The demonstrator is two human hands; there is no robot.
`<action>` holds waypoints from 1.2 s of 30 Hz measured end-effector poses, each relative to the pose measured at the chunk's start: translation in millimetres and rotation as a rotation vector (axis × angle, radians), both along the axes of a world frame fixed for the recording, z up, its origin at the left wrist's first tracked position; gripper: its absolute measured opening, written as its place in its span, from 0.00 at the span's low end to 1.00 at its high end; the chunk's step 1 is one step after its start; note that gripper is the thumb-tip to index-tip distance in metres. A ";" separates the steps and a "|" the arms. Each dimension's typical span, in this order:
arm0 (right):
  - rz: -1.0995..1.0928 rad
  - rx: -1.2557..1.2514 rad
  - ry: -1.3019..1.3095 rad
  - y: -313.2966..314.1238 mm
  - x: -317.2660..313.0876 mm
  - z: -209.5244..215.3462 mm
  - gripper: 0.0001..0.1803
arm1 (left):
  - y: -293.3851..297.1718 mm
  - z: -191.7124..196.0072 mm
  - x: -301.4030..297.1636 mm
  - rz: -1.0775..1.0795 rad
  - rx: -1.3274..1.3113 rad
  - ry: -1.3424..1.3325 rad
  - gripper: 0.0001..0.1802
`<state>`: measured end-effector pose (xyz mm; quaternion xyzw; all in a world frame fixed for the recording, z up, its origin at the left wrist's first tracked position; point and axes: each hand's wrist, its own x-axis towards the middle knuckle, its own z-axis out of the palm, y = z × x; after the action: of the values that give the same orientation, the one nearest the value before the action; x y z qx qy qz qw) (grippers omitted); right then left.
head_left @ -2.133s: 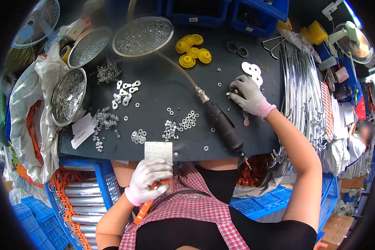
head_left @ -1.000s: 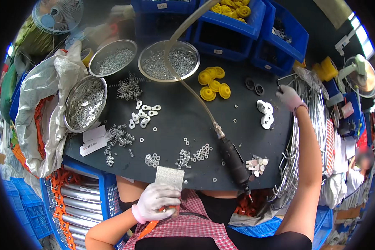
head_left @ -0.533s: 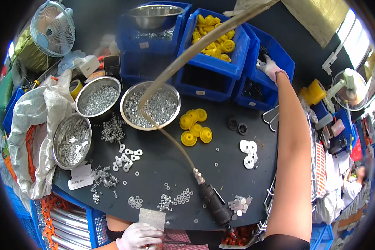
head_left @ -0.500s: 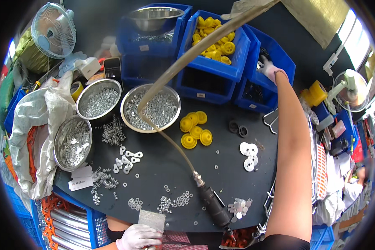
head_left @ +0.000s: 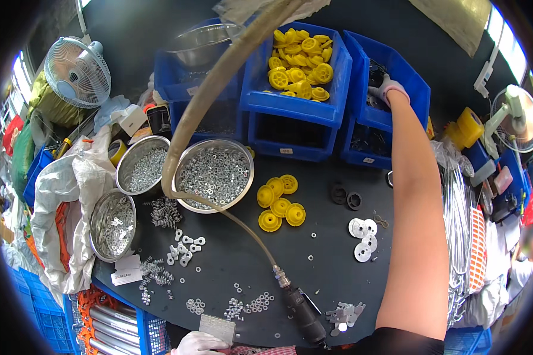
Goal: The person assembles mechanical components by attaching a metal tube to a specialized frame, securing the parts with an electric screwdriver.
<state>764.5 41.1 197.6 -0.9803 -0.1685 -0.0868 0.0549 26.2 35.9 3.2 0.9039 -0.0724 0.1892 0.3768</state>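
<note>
My right hand (head_left: 389,90), in a pale glove, reaches into the upper right blue bin (head_left: 414,93) among small dark parts (head_left: 375,73). Its fingertips are partly hidden there, so their grip does not show. Down at the lower edge, my gloved left hand (head_left: 199,344) has curled fingers and is cut off by the picture's edge. Whatever it holds is out of sight. Just beside it, a flat grey metal plate (head_left: 217,329) lies at the table's near edge. Groups of small nuts (head_left: 234,308) and washers (head_left: 195,306) lie beyond the plate.
A pneumatic screwdriver (head_left: 305,316) lies at the near edge, its hose (head_left: 202,97) arching over the table. Steel bowls (head_left: 216,176) of hardware stand left. Yellow wheels (head_left: 280,207), white discs (head_left: 362,239), springs (head_left: 165,212) and black rings (head_left: 354,201) lie about. Blue bins (head_left: 296,118) line the back.
The whole view has shifted, with the table sitting lower in the picture. My right hand stays in the bin, its fingers now lower among the dark parts. My left hand remains beside the plate.
</note>
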 end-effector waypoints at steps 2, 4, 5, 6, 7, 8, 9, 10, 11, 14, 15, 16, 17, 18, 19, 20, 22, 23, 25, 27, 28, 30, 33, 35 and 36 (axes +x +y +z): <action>0.098 -0.070 -0.006 2.8 -8.4 2.8 0.32 | -2.3 -2.6 -6.1 0.026 -0.025 0.025 0.10; 0.078 -0.088 -0.008 7.6 -13.1 1.7 0.28 | -3.0 -2.2 -8.1 0.044 -0.055 0.042 0.11; 0.054 -0.105 -0.016 7.4 -14.8 1.9 0.25 | -1.8 -0.1 -7.0 0.016 -0.035 0.003 0.11; 0.054 -0.110 -0.015 5.0 -17.1 1.9 0.25 | -0.9 2.2 -6.3 -0.011 -0.015 -0.037 0.11; 0.040 -0.129 -0.053 3.0 -20.6 2.3 0.22 | 2.9 3.2 -8.3 -0.011 -0.018 -0.037 0.11; 0.027 -0.147 -0.090 2.0 -24.3 2.3 0.19 | 7.8 4.0 -12.5 -0.078 0.022 0.079 0.13; 0.028 -0.150 -0.089 -0.4 -24.4 0.7 0.19 | 10.7 5.0 -14.7 -0.145 0.062 0.196 0.16; 0.066 -0.082 -0.133 -8.5 -22.1 -0.7 0.19 | 10.5 5.9 -14.4 -0.147 0.053 0.195 0.16; 0.104 -0.013 -0.175 -16.4 -19.7 -1.8 0.18 | 10.7 6.6 -13.2 -0.155 0.066 0.191 0.15; 0.174 0.027 -0.165 -28.5 -25.4 4.3 0.19 | 9.2 8.5 -10.6 -0.141 0.021 0.147 0.14; 0.211 0.102 -0.126 -32.2 -31.5 5.8 0.20 | 7.7 9.1 -9.4 -0.117 -0.012 0.102 0.14; 0.228 0.268 -0.121 -38.4 -29.2 2.7 0.21 | 9.0 12.8 -3.1 -0.128 -0.082 0.076 0.13; 0.216 0.256 -0.114 -44.9 -31.4 5.2 0.21 | 11.7 14.6 -3.6 -0.171 -0.096 0.137 0.14; 0.297 0.339 -0.311 -55.0 -32.5 11.4 0.21 | 14.9 17.2 2.1 -0.180 -0.081 0.133 0.14; 0.380 0.415 -0.498 -66.7 -40.2 15.1 0.21 | 15.3 20.7 5.3 -0.189 -0.073 0.138 0.15; 0.477 0.611 -0.357 -78.1 -63.5 21.0 0.20 | 14.7 22.5 5.4 -0.174 -0.087 0.145 0.15; 0.630 0.894 -0.141 -96.5 -121.6 26.8 0.19 | 10.5 28.4 9.6 -0.131 -0.134 0.104 0.15; 0.688 0.973 -0.071 -109.1 -149.2 22.0 0.19 | 9.8 28.6 8.9 -0.123 -0.141 0.099 0.16; 0.640 1.266 0.442 -139.3 -194.7 -9.1 0.20 | 11.1 29.2 8.4 -0.139 -0.125 0.129 0.17; 0.522 1.102 0.676 -165.6 -234.9 -51.0 0.21 | 6.5 26.3 1.3 -0.075 -0.127 0.066 0.17; 0.422 1.035 0.732 -185.5 -247.2 -78.4 0.22 | 8.0 23.2 5.7 -0.101 -0.122 0.062 0.17; 0.315 0.986 0.840 -201.4 -270.7 -118.3 0.23 | 7.3 23.9 7.2 -0.106 -0.127 0.045 0.18; 0.291 0.916 0.880 -198.1 -289.0 -142.7 0.22 | 5.0 23.2 3.8 -0.084 -0.125 0.041 0.18; 0.370 0.899 0.831 -195.2 -287.9 -152.9 0.22 | 3.4 23.8 2.0 -0.070 -0.118 0.039 0.19; 0.437 0.738 0.679 -193.7 -288.3 -155.3 0.22 | 1.8 23.9 1.8 -0.047 -0.122 0.025 0.19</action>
<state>476.2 -152.6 42.3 -0.8110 -0.2997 0.1945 0.4634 28.0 37.7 27.1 0.8796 -0.0772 0.1732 0.4363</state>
